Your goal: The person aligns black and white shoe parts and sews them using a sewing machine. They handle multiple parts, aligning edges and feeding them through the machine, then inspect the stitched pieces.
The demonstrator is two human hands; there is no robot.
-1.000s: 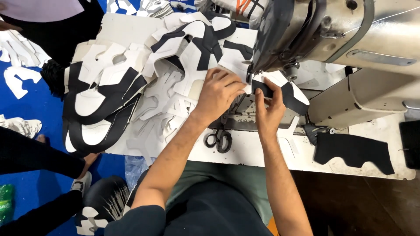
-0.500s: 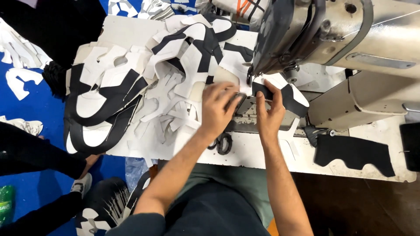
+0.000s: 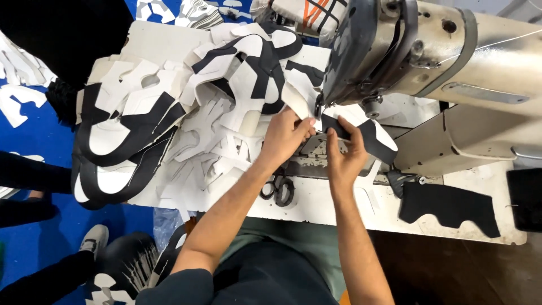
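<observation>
My left hand (image 3: 285, 137) and my right hand (image 3: 345, 153) press on a black-and-white cut fabric piece (image 3: 370, 135) at the foot of a grey industrial sewing machine (image 3: 429, 51). The left fingers pinch the white edge of the piece just left of the needle area. On the piece's black band, beside the needle, lie the right fingertips. Small black scissors (image 3: 278, 189) rest on the white table (image 3: 316, 206) under my left wrist.
A heap of black-and-white cut pieces (image 3: 169, 124) covers the table's left half. One black scalloped piece (image 3: 449, 206) lies at the right. More cut pieces sit on the blue floor (image 3: 17, 96). Another person's shoe (image 3: 93, 240) shows at lower left.
Both hands slid the piece further in under the machine head. The camera view shifted slightly.
</observation>
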